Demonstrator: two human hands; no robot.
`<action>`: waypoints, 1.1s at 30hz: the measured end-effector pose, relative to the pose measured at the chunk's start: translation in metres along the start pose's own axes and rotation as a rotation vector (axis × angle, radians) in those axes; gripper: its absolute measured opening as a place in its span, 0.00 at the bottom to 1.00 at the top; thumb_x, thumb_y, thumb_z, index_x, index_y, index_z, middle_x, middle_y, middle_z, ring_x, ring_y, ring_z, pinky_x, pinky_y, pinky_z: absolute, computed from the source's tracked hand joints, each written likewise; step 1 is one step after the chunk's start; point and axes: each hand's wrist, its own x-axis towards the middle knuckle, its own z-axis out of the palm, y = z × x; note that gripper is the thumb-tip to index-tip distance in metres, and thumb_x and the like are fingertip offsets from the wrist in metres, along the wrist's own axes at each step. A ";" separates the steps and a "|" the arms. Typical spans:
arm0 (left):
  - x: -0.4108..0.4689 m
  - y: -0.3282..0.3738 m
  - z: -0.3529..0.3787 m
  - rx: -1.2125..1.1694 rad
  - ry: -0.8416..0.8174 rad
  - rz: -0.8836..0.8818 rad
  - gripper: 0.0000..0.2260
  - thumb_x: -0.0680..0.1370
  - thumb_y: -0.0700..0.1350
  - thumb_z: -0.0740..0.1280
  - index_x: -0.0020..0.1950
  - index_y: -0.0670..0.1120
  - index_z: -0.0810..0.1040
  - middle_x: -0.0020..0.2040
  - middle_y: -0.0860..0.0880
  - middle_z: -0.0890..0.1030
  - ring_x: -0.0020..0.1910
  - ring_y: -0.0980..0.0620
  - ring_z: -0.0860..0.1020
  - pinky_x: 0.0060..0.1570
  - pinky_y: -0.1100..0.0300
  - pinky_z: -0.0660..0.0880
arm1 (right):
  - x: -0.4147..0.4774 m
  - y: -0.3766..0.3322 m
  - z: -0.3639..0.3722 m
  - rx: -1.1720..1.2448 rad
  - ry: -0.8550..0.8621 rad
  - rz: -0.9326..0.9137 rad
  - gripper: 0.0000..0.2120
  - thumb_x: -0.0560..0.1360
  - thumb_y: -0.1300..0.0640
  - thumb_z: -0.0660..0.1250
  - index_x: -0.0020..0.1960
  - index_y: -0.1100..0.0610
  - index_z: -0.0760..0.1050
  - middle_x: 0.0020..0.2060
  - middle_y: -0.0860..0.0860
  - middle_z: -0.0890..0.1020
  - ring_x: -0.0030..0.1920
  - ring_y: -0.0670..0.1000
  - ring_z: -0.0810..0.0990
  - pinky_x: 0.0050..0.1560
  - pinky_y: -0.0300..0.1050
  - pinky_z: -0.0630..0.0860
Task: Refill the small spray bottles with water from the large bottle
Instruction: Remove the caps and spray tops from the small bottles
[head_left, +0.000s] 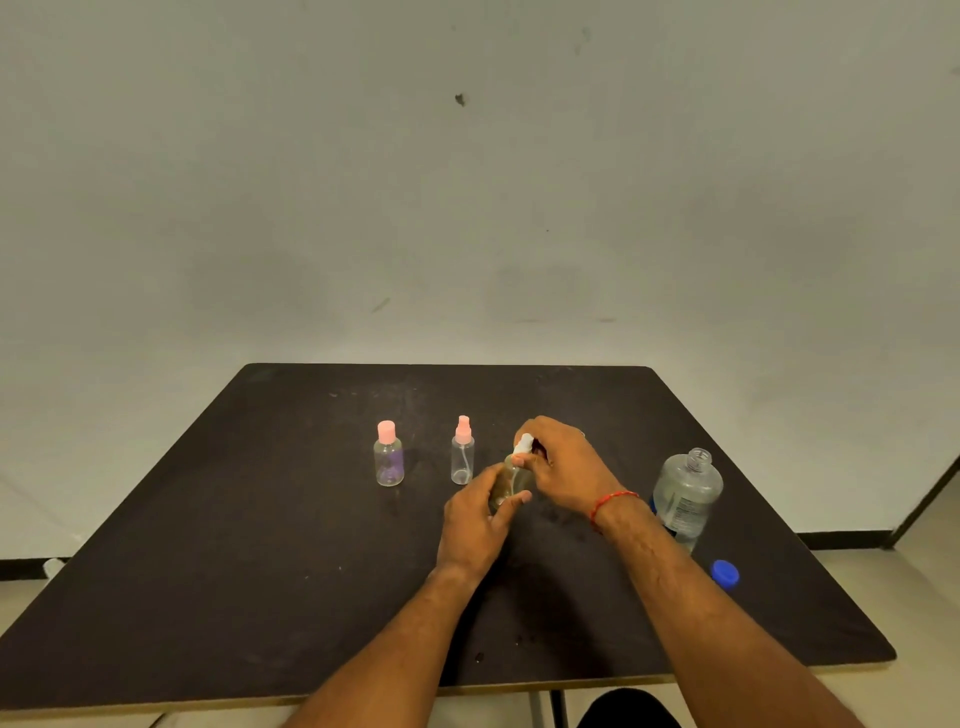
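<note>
Table: dark, square, carrying everything named below.
Large bottle: clear, upright at the right side of the table, mouth uncapped, just behind the right forearm.
Right hand: grip closed, fingertips pinching the white spray top; a red thread circles the wrist.
Left hand: grip curled round the body of the small spray bottle, near the table's middle.
Round bottle: clear, pink cap, upright, furthest left.
Pink spray bottle: slim, clear, upright, just left of the hands.
Blue cap: lying on the table near the right edge, in front of the large bottle.
</note>
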 end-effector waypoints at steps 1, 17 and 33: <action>0.000 0.000 0.000 -0.001 -0.003 -0.002 0.19 0.76 0.58 0.72 0.63 0.51 0.80 0.49 0.59 0.82 0.50 0.63 0.80 0.51 0.68 0.78 | 0.000 0.000 -0.001 -0.008 -0.010 -0.007 0.03 0.77 0.61 0.67 0.50 0.55 0.77 0.47 0.50 0.79 0.46 0.48 0.76 0.49 0.37 0.74; -0.001 -0.001 0.000 -0.059 0.029 0.023 0.17 0.76 0.59 0.73 0.61 0.54 0.81 0.47 0.63 0.82 0.50 0.62 0.81 0.49 0.69 0.77 | 0.012 -0.009 0.000 -0.188 -0.041 0.066 0.06 0.76 0.50 0.69 0.46 0.52 0.76 0.40 0.48 0.79 0.42 0.47 0.77 0.45 0.44 0.76; 0.000 -0.003 0.000 -0.079 0.017 0.029 0.18 0.75 0.62 0.72 0.62 0.59 0.79 0.51 0.64 0.83 0.53 0.64 0.81 0.53 0.69 0.77 | 0.014 -0.010 0.002 -0.189 -0.008 0.165 0.09 0.74 0.45 0.70 0.44 0.48 0.72 0.38 0.46 0.77 0.39 0.46 0.76 0.41 0.40 0.73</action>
